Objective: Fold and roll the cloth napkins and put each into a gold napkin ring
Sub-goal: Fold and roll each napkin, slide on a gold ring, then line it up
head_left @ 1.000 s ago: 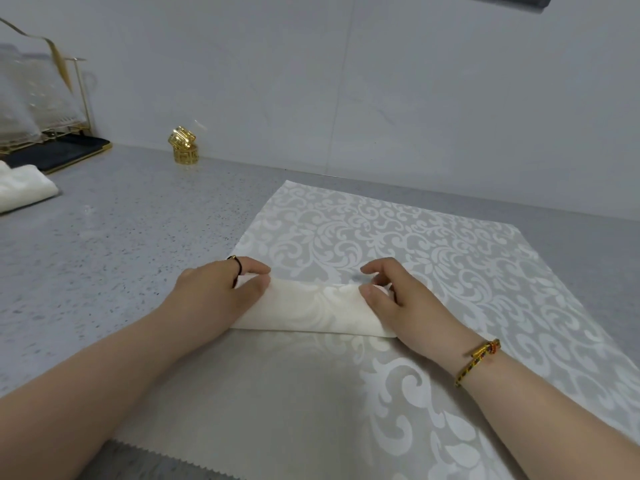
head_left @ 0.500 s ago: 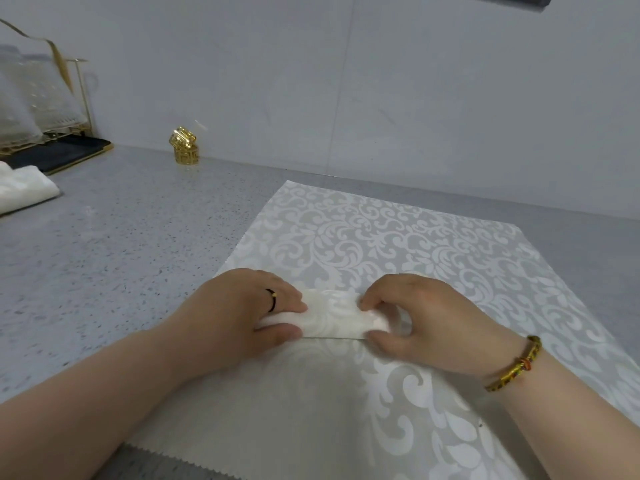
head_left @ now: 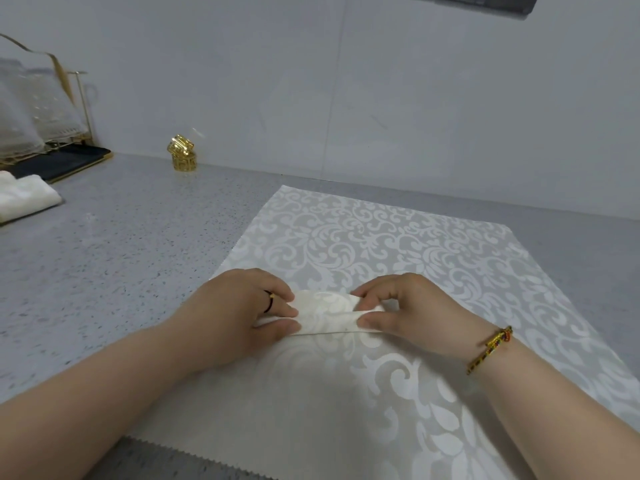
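Observation:
A cream cloth napkin (head_left: 325, 311), folded into a narrow strip and partly rolled, lies on a patterned damask cloth (head_left: 398, 244). My left hand (head_left: 239, 306) pinches its left end between thumb and fingers. At the other end my right hand (head_left: 405, 310) pinches the napkin the same way. Two gold napkin rings (head_left: 182, 156) are stacked by the back wall at the far left, well away from both hands.
The grey speckled counter (head_left: 114, 244) runs left of the damask cloth. More folded white napkins (head_left: 24, 199) lie at the far left edge. Behind them stands a gold-framed rack with sheer fabric (head_left: 38, 116) on a dark tray (head_left: 59, 164).
The napkin went from a wide flat strip to a narrower, rolled-over one. Both hands turned over it and now pinch its ends.

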